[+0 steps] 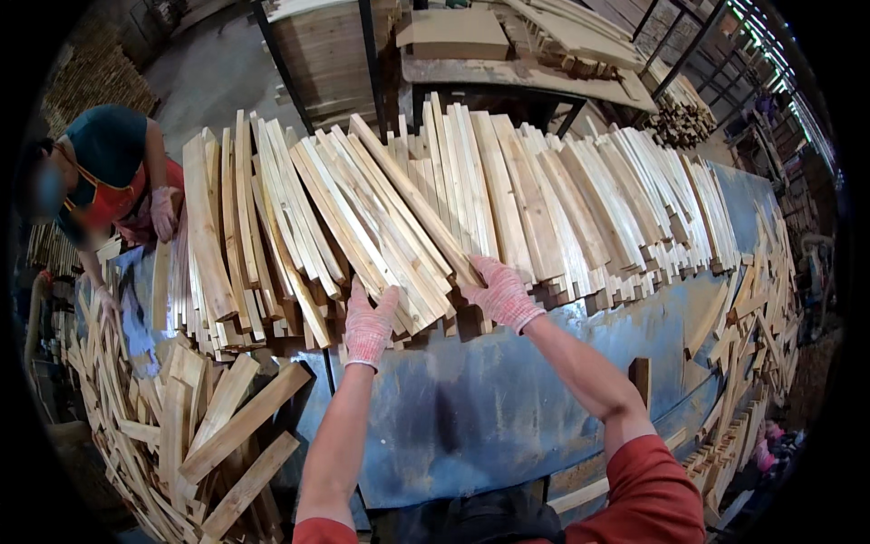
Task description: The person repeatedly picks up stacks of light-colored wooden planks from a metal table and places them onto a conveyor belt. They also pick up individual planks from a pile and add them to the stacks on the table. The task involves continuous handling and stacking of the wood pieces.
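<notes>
On my feed the wooden slats (385,231) between my two hands lie aslant on the row of wood, their near ends toward me and the far ends leaning up and to the left. One longer slat (412,195) runs along their right side. My left grip (370,328), in a pinkish-white knit glove, is at the near ends on the left, thumb and fingers spread apart; I can't tell whether it is grasping any of the slats. My right grip (501,296), gloved alike, sits at the near end of the longer slat, thumb and fingers about that end, but I can't tell how firmly it is clasped.

To either side, more slats stand packed in a long curved row: a left stretch (217,236) with some pieces askew, and a tighter right stretch (562,204). They lie across the blue table (471,408), whose scuffed surface shows in front of me.

At lower left is a jumbled heap of loose pieces (240,435); more thin strips (757,299) litter the right end. A co-worker (113,145) in a dark top and red apron leans in at left, one gloved hand (164,214) beside the row. Behind, I see a black-framed rack (322,63) of stacked wood.
</notes>
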A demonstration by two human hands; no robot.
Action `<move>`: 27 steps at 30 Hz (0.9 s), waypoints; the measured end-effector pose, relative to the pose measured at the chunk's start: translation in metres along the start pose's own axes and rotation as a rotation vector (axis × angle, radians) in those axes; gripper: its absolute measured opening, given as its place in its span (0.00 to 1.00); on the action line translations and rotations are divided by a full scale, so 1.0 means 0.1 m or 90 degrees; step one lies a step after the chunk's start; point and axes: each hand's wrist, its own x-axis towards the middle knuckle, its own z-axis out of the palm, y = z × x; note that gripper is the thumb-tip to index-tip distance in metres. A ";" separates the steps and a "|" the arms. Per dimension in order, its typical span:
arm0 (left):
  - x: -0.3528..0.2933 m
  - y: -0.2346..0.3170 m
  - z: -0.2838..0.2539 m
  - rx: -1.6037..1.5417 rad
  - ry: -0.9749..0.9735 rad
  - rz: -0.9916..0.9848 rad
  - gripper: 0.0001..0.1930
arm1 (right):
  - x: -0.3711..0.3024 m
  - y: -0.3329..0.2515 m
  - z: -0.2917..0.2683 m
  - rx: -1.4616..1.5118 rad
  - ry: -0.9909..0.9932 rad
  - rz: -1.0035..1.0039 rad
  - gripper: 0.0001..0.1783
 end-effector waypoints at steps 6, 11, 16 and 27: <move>0.13 0.14 -0.03 0.075 -0.006 -0.039 0.52 | 0.79 -0.33 -0.11 0.134 -0.193 0.101 0.29; 0.34 0.21 -0.11 0.031 -0.048 -0.067 0.54 | 1.19 -0.73 0.32 0.115 -0.075 0.142 0.35; -0.22 0.18 -0.22 0.017 -0.011 -0.004 0.50 | 0.71 -0.88 0.15 0.022 -0.136 0.213 0.38; -2.13 0.11 -0.22 -0.313 -0.052 -0.003 0.45 | -1.40 -0.75 -0.06 0.161 -0.099 0.255 0.40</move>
